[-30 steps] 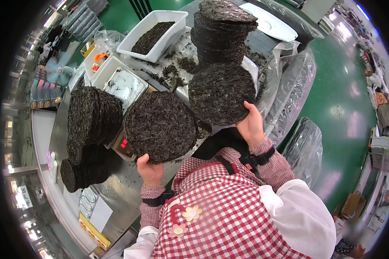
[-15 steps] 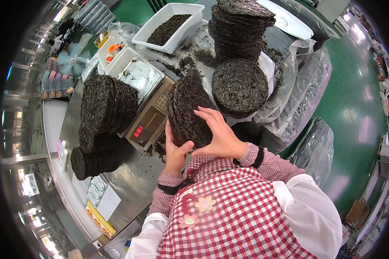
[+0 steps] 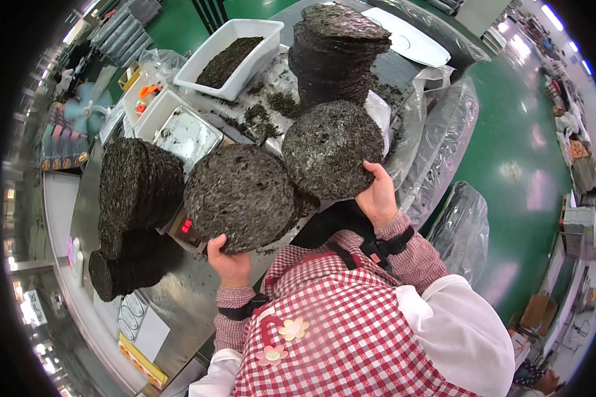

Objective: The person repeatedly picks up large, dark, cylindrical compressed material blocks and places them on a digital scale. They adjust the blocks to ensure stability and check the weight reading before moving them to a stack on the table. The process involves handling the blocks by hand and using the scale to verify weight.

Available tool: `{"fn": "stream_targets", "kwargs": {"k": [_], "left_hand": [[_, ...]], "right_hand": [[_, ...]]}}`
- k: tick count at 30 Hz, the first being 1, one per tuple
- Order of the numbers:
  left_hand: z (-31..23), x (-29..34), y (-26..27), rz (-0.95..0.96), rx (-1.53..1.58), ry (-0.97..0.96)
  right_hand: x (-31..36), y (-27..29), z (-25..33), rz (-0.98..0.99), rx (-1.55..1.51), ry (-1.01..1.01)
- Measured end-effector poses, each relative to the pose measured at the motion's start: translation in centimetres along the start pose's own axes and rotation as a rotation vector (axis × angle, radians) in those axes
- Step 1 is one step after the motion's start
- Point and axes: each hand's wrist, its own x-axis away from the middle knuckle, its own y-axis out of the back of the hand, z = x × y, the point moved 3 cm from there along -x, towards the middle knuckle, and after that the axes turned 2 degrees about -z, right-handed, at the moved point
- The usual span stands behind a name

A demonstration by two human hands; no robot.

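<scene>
Dark seaweed discs (image 3: 242, 196) (image 3: 331, 149) gripped, one per hand (image 3: 230, 263) (image 3: 377, 198).

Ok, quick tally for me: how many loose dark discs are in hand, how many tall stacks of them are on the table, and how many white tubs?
Dark discs held: 2, one in the left hand at, one in the right hand at
Tall stacks of discs: 2, and
White tubs: 1
Total: 5

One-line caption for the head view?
Left hand and right hand each hold a round dried seaweed disc above a scale.
</scene>
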Motion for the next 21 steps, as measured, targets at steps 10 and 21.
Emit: {"fn": "stream_targets", "kwargs": {"k": [10,21], "left_hand": [[1.0,1.0,-1.9,0.196,-0.592,-0.165],[2.9,2.3,-4.5,0.354,-0.553,-0.157]], "right_hand": [[3.8,-6.7,-3.2,0.502,1.988,0.855],[7.0,-9.3,-7.7,0.900,1.659,0.759]]}}
